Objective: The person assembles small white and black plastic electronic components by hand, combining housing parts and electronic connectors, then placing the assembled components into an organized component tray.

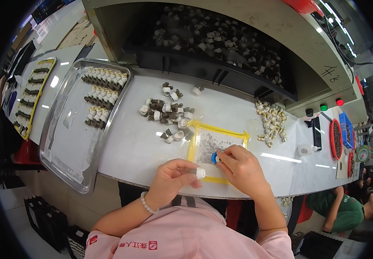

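Note:
My left hand (173, 176) is closed, pinching a small white cylindrical part (200, 173) between thumb and fingers just over the table's front edge. To its right, my right hand (243, 166) has its fingers pressed together at a small blue round piece (214, 157); the fingertips partly cover it. Both hands are at a smudged sheet (208, 140) bordered with yellow tape. Left of the sheet lies a loose pile of white parts with dark grey ends (169, 108). Slender cream-coloured parts (271, 123) are heaped to the right.
A metal tray (92, 175) at left holds rows of joined parts; beyond it stands a yellow-rimmed tray (31, 121). A black bin (195, 69) full of parts sits inside the machine housing (255, 17). A white bottle (307, 150) and red baskets (336, 139) are at right, near a person in green (346, 213).

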A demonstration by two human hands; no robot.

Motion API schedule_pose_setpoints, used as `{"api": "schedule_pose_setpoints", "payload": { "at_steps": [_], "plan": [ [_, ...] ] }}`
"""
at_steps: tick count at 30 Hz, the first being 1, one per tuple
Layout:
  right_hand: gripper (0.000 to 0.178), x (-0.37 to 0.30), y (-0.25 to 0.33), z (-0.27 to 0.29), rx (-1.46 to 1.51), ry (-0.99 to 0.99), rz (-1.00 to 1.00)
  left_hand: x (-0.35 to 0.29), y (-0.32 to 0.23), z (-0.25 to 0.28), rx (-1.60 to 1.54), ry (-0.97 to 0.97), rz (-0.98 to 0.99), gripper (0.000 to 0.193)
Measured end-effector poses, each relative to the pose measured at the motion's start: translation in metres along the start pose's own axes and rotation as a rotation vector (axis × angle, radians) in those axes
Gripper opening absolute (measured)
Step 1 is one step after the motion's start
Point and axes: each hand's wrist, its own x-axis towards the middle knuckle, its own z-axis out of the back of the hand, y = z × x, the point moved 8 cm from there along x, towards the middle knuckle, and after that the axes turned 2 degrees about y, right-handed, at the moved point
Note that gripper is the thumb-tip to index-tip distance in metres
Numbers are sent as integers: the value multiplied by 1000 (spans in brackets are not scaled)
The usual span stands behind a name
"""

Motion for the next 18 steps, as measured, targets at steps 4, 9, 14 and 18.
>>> {"api": "schedule_pose_setpoints", "payload": {
  "at_steps": [4,9,14,18],
  "plan": [
    [23,2,3,0,-24,-8,-1,1,-1,-2,-7,15,-6,23],
    [23,1,1,1,66,-36,-22,0,-3,-2,4,12,-17,24],
    [27,-13,-18,2,384,-137,-210,0,-3,-2,-6,7,-6,22],
    [28,-18,-14,2,507,-154,-242,1,-2,-2,2,10,-2,22]
  ]
}}
